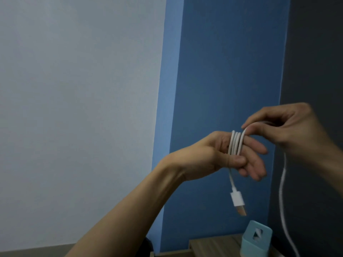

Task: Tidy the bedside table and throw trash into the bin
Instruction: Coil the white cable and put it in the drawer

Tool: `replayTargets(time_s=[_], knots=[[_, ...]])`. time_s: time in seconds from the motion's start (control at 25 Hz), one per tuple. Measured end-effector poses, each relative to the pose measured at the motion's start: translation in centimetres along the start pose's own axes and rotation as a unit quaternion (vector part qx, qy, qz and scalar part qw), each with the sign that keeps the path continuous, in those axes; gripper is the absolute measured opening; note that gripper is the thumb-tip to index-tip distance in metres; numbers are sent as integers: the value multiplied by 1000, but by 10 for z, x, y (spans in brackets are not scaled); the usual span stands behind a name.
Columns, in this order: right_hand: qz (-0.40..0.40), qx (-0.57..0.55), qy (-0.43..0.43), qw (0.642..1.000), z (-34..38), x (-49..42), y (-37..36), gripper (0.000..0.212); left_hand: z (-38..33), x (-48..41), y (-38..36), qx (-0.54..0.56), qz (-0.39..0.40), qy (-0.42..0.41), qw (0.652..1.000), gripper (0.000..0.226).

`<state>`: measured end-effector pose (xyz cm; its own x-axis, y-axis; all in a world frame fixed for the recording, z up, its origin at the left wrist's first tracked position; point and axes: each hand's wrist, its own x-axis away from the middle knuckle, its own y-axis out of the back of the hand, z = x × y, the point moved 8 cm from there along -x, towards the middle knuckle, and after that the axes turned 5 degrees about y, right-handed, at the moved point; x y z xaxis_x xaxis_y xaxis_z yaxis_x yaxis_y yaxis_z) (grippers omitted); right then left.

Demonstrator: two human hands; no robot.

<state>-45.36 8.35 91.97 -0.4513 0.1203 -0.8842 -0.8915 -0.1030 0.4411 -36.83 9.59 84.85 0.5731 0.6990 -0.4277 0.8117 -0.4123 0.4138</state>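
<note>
A white charging cable [236, 144] is wound in several turns around the fingers of my left hand [219, 156], raised in front of the blue wall. My left thumb presses the coil against the fingers. The cable's USB plug [238, 202] dangles below that hand. My right hand [289, 125] is just right of and above the left and pinches the free run of cable at the coil. The loose length [283, 191] hangs down from it and leaves the bottom of the picture. The bin is not in view.
Part of a wooden bedside table [213, 244] shows at the bottom, with a light blue plastic holder [257, 242] standing on it. A blue wall panel [222, 71] is behind, a pale wall to the left and a dark wall to the right.
</note>
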Motion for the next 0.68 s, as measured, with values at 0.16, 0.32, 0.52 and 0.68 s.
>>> replayTargets(time_s=[0.16, 0.32, 0.52, 0.68], knots=[[36, -106, -23, 993, -6, 3, -13, 28, -15, 0, -7, 84, -4, -40, 996, 50], [33, -138, -76, 987, -29, 11, -26, 8, -25, 0, -12, 116, 0, -70, 991, 70], [-2, -135, -181, 974, -34, 37, -45, 35, -26, 0, 2, 194, -69, -121, 971, 68], [136, -4, -147, 980, -14, 39, -55, 39, -18, 2, 25, 161, -174, -97, 967, 63]])
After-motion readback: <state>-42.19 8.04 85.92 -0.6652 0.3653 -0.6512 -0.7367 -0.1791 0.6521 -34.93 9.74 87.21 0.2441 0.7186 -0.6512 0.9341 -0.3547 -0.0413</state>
